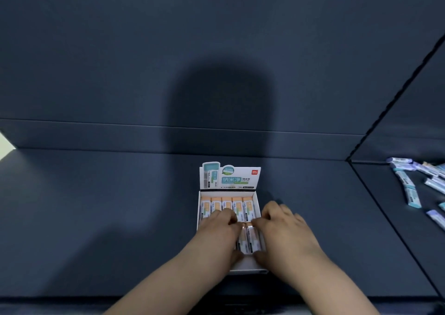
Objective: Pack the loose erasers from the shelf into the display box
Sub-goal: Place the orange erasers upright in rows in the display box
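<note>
White display box (230, 178) at shelf (96, 218) centre, five orange back-row erasers (227, 206) at 12 inside. Left hand (216, 232), right hand (286, 232) curled round front-row erasers (249, 238) at 6. Loose blue erasers (413, 196) at 3, well apart.

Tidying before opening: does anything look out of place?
Yes. The loose erasers at far right lie scattered at jumbled angles on the shelf. In the display box, the back row sits neat; left hand and right hand grip the front erasers.
</note>
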